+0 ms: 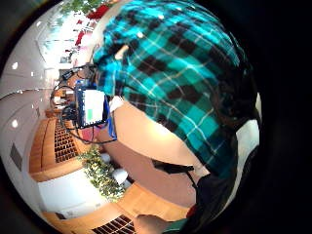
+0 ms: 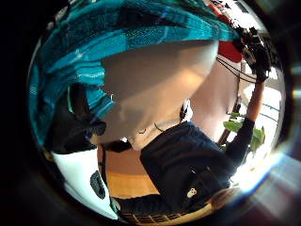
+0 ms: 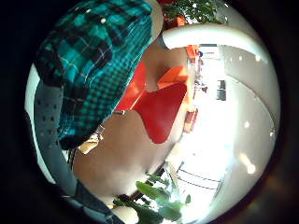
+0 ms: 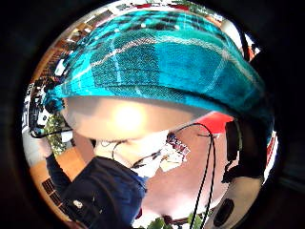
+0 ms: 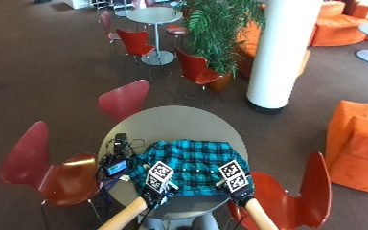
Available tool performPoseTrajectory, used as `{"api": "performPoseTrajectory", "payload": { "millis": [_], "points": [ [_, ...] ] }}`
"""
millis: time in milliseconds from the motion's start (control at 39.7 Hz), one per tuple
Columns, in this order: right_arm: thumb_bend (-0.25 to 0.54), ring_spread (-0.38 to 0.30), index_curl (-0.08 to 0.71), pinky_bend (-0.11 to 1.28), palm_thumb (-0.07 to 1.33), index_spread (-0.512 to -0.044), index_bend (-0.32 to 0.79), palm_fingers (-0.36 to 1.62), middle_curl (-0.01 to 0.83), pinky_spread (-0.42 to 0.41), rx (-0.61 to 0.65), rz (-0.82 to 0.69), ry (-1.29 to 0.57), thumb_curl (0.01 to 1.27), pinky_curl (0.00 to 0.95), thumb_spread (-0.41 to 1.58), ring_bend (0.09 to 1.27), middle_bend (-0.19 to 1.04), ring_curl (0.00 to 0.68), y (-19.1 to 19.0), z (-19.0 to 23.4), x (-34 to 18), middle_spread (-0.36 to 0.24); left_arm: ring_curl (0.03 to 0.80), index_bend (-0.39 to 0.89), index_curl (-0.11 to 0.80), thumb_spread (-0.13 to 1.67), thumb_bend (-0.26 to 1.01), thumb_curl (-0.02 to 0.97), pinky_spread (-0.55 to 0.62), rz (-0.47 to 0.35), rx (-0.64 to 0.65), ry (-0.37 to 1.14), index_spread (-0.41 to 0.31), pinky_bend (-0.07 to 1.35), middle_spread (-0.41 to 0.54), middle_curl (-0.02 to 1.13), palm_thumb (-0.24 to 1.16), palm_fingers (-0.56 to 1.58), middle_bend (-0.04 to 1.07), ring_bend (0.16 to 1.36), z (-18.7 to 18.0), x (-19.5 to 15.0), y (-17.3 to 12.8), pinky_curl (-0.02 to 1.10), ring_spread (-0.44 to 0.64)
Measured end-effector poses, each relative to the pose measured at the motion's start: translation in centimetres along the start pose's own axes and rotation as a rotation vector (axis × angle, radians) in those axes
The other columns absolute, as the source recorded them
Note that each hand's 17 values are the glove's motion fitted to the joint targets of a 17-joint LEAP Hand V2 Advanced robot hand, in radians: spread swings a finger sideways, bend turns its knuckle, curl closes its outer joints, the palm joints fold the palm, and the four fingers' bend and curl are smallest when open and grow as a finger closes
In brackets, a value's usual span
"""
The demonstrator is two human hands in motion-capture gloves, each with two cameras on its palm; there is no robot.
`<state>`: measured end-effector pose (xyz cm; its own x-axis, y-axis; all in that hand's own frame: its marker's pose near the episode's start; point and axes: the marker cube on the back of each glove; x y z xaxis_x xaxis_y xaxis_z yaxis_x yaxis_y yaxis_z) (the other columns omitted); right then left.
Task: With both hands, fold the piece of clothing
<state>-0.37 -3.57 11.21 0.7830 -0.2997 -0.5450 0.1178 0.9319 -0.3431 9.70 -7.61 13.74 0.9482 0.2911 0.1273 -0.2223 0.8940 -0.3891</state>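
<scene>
A teal and black plaid shirt lies spread on the near half of a round grey table. My left hand is at the shirt's near left edge and my right hand at its near right edge. Both hands pinch the cloth there. In the palm views the shirt hangs close over each palm, its edge raised off the table top. The little finger side views show more plaid right by the palms.
A small device with a lit screen and cables sits on the table's left edge, beside the shirt. Red chairs stand around the table: far, left, near right. A white pillar and a plant stand beyond.
</scene>
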Motion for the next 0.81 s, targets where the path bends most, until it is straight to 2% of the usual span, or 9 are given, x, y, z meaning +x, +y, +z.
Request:
{"api": "performPoseTrajectory", "payload": {
  "millis": [126, 202, 277, 353, 454, 580, 655, 807],
  "points": [
    [0.079, -0.282, 0.362, 0.57, 1.05, -0.292, 0.15, 1.27, 0.507, -0.362, 0.045, -0.025, 0.024, 0.46, 0.387, 1.23, 0.62, 0.34, 0.454, 4.1, -3.6, 1.0, -0.26, 0.415, 0.14, 0.364, 1.04, -0.01, 0.518, -0.43, 0.067, 0.009, 0.01, -0.248, 0.66, -0.283, 0.47, 0.85, 1.25, 0.2, 0.45, -3.4, 2.0, 4.4, 0.44, -0.34],
    [0.074, -0.282, 0.366, 0.58, 1.06, -0.292, 0.15, 1.27, 0.512, -0.368, 0.039, -0.034, 0.01, 0.45, 0.387, 1.24, 0.63, 0.34, 0.457, 6.3, -5.8, 1.6, -0.262, 0.424, 0.14, 0.365, 0.97, -0.01, 0.552, -0.43, 0.133, -0.023, 0.09, -0.251, 0.63, -0.297, 0.49, 0.87, 1.27, 0.25, 0.48, -5.6, 2.8, 6.6, 0.43, -0.35],
    [0.068, -0.282, 0.369, 0.58, 1.06, -0.293, 0.15, 1.27, 0.518, -0.37, 0.013, -0.042, -0.025, 0.45, 0.386, 1.25, 0.63, 0.35, 0.458, 7.3, -7.8, 2.2, -0.264, 0.43, 0.14, 0.369, 0.91, -0.01, 0.58, -0.43, 0.174, -0.067, 0.188, -0.255, 0.62, -0.309, 0.5, 0.88, 1.29, 0.3, 0.5, -7.7, 2.5, 7.8, 0.43, -0.36],
    [0.061, -0.283, 0.372, 0.58, 1.06, -0.293, 0.15, 1.28, 0.522, -0.375, -0.01, -0.051, -0.072, 0.44, 0.386, 1.25, 0.64, 0.35, 0.461, 7.5, -10.2, 3.0, -0.263, 0.437, 0.14, 0.374, 0.86, -0.01, 0.606, -0.43, 0.166, -0.082, 0.232, -0.258, 0.61, -0.319, 0.52, 0.89, 1.3, 0.33, 0.52, -9.7, 1.1, 7.8, 0.43, -0.36],
    [0.052, -0.28, 0.377, 0.58, 1.07, -0.294, 0.15, 1.28, 0.528, -0.381, -0.016, -0.031, -0.09, 0.44, 0.385, 1.25, 0.64, 0.36, 0.463, 6.1, -13.5, 4.1, -0.264, 0.45, 0.14, 0.379, 0.84, -0.01, 0.63, -0.43, 0.086, -0.051, 0.226, -0.26, 0.62, -0.319, 0.54, 0.89, 1.3, 0.37, 0.57, -12.0, -1.7, 6.2, 0.43, -0.37],
    [0.045, -0.281, 0.384, 0.58, 1.08, -0.295, 0.15, 1.27, 0.532, -0.383, -0.02, 0.025, -0.09, 0.44, 0.385, 1.26, 0.65, 0.36, 0.465, 1.4, -15.6, 5.1, -0.264, 0.458, 0.14, 0.381, 0.82, -0.02, 0.658, -0.43, -0.046, 0.005, 0.193, -0.257, 0.63, -0.323, 0.55, 0.89, 1.28, 0.39, 0.6, -13.5, -5.4, 2.4, 0.43, -0.37],
    [0.041, -0.28, 0.387, 0.58, 1.08, -0.294, 0.15, 1.28, 0.534, -0.384, -0.044, 0.07, -0.093, 0.43, 0.384, 1.26, 0.65, 0.36, 0.466, -2.6, -15.2, 5.3, -0.264, 0.462, 0.14, 0.383, 0.81, -0.01, 0.675, -0.43, -0.119, 0.001, 0.161, -0.257, 0.64, -0.326, 0.55, 0.89, 1.27, 0.4, 0.61, -12.7, -7.5, -0.9, 0.44, -0.37],
    [0.032, -0.279, 0.397, 0.58, 1.09, -0.293, 0.16, 1.28, 0.536, -0.384, -0.075, 0.154, -0.08, 0.42, 0.383, 1.26, 0.65, 0.36, 0.465, -10.5, -12.0, 4.4, -0.264, 0.464, 0.13, 0.382, 0.84, -0.01, 0.691, -0.41, -0.258, -0.01, 0.088, -0.253, 0.64, -0.325, 0.56, 0.88, 1.23, 0.41, 0.63, -8.9, -10.3, -7.3, 0.44, -0.37]
  ]
}}
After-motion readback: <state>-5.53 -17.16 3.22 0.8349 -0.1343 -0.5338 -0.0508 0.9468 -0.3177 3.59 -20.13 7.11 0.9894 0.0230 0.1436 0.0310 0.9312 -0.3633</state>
